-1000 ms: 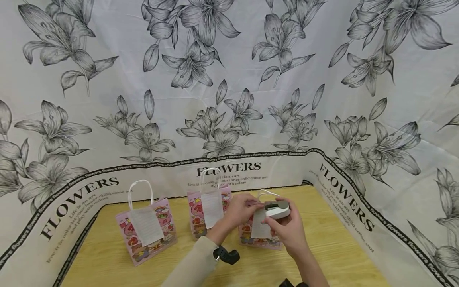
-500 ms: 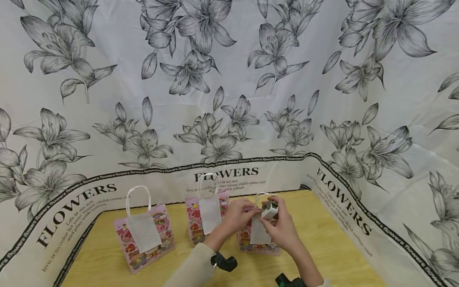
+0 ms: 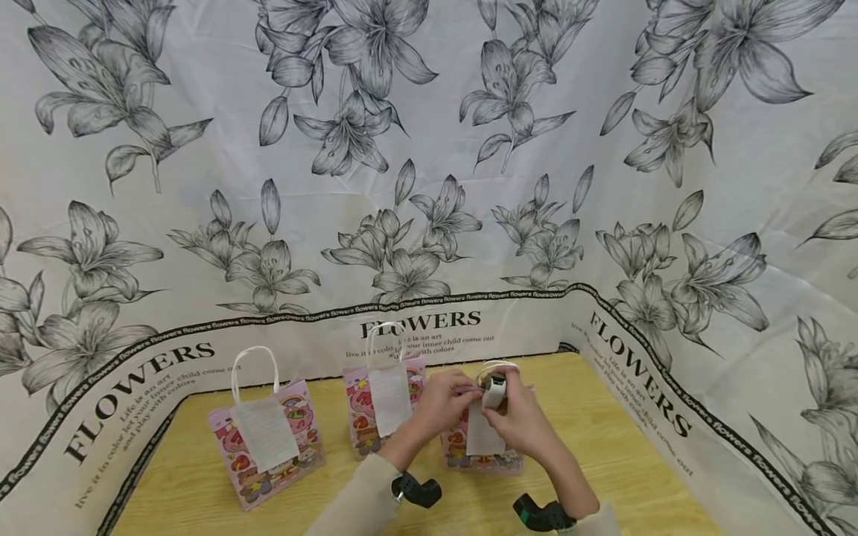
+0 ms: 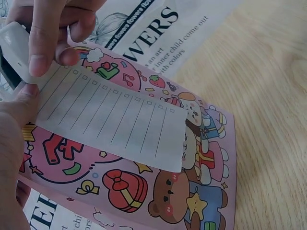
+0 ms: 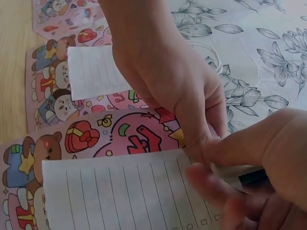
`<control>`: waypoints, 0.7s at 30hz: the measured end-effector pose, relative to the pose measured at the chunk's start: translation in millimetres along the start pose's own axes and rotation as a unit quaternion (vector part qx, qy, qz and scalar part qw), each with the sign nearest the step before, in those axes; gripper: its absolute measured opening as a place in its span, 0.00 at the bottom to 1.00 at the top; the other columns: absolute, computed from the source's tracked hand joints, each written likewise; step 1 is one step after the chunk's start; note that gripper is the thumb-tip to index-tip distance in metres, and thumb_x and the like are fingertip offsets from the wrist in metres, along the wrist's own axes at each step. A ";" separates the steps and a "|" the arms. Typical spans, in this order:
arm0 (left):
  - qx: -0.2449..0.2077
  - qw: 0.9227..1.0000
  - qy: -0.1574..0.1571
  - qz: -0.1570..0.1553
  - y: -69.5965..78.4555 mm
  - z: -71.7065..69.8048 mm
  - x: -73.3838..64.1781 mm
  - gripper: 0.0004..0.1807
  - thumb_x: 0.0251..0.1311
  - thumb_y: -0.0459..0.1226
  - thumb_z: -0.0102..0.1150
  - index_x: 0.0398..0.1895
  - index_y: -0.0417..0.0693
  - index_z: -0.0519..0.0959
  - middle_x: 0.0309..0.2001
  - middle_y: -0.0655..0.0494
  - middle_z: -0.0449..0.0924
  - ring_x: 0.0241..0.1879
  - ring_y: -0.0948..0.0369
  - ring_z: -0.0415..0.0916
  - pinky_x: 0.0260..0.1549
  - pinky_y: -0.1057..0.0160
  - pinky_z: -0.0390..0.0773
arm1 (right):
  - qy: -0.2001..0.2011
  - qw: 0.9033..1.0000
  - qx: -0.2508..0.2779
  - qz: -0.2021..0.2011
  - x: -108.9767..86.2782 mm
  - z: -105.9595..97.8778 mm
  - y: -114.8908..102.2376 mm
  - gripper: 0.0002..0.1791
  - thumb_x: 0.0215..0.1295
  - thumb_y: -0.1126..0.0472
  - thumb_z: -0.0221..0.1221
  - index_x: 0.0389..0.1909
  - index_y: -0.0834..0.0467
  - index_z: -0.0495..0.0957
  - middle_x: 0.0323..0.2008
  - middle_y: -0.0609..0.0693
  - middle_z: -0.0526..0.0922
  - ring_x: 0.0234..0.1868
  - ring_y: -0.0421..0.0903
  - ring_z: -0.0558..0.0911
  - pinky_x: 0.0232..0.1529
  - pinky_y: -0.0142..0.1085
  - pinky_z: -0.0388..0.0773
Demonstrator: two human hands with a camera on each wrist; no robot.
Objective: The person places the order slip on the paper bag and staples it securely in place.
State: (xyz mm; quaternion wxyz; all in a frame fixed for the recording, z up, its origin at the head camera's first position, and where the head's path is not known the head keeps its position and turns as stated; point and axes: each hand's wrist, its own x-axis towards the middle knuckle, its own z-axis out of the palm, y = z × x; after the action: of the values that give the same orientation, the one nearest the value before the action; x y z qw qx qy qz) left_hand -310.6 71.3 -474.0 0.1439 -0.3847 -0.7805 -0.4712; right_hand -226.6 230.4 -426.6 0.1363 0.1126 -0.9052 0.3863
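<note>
My right hand (image 3: 524, 417) grips a small white-and-grey stapler (image 3: 494, 393) at the top of the right-hand pink gift bag (image 3: 454, 450). A lined sheet of paper (image 4: 115, 117) lies against the front of this bag, which is printed with cartoon bears. Beside the stapler, my left hand (image 3: 442, 406) pinches the top edge of the bag and sheet. In the left wrist view, the white stapler body shows between thumb and fingers at the sheet's top end. The right wrist view shows both hands close together there, the fingers covering most of the stapler.
Two similar pink bags stand to the left, a middle bag (image 3: 362, 417) and a left bag (image 3: 251, 476), each with a lined sheet on its front and white handles. Behind the wooden table (image 3: 623, 447) hangs a flower-printed cloth (image 3: 429, 246).
The stapler has turned from lying sideways to pointing at the bag's top, and the right hand has moved slightly left with it. The left hand keeps its pinch.
</note>
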 end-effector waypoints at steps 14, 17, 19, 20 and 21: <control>0.005 0.999 -0.003 -0.032 4.3 0.1 -0.1 0.08 0.62 0.43 0.64 0.36 0.51 0.88 0.32 0.65 0.81 0.28 0.76 0.75 0.25 0.75 0.74 | -0.059 0.997 -0.043 -0.016 10.8 -13.7 13.0 0.33 0.53 0.70 0.70 0.58 0.64 0.64 0.42 0.60 0.79 0.39 0.52 0.82 0.32 0.41 0.80; 0.006 0.999 -0.001 -0.036 5.1 -0.2 -0.1 0.09 0.61 0.44 0.65 0.37 0.51 0.88 0.33 0.65 0.82 0.30 0.76 0.77 0.27 0.76 0.75 | -0.076 0.997 -0.025 -0.006 12.6 -15.4 14.2 0.32 0.55 0.70 0.70 0.59 0.64 0.65 0.43 0.59 0.79 0.40 0.52 0.82 0.31 0.41 0.80; 0.000 0.999 -0.005 -0.034 4.2 -0.8 -0.3 0.09 0.62 0.44 0.64 0.37 0.50 0.88 0.33 0.64 0.82 0.30 0.76 0.77 0.27 0.76 0.76 | -0.088 0.996 -0.013 -0.003 13.3 -16.6 15.1 0.32 0.56 0.69 0.69 0.59 0.64 0.64 0.43 0.59 0.78 0.39 0.50 0.81 0.30 0.40 0.79; 0.000 1.000 -0.011 -0.028 3.5 -1.7 -0.3 0.09 0.63 0.44 0.63 0.37 0.50 0.87 0.34 0.64 0.82 0.30 0.75 0.77 0.28 0.75 0.76 | -0.093 0.996 -0.006 -0.002 13.6 -17.2 15.5 0.32 0.57 0.68 0.69 0.59 0.64 0.64 0.43 0.59 0.79 0.37 0.49 0.81 0.29 0.39 0.79; 0.002 1.000 -0.017 -0.023 2.3 -2.3 -0.5 0.09 0.63 0.44 0.63 0.37 0.50 0.87 0.34 0.63 0.82 0.31 0.75 0.77 0.28 0.75 0.75 | -0.098 0.995 0.000 -0.001 13.8 -17.9 15.7 0.31 0.57 0.68 0.68 0.59 0.63 0.64 0.42 0.58 0.79 0.35 0.48 0.81 0.27 0.38 0.79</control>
State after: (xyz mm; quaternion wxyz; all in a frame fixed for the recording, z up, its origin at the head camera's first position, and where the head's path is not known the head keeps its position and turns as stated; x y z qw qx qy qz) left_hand -308.9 69.8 -471.6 0.1208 -0.3747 -0.7923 -0.4662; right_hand -241.5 252.7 -420.6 0.0473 0.1510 -0.9142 0.3731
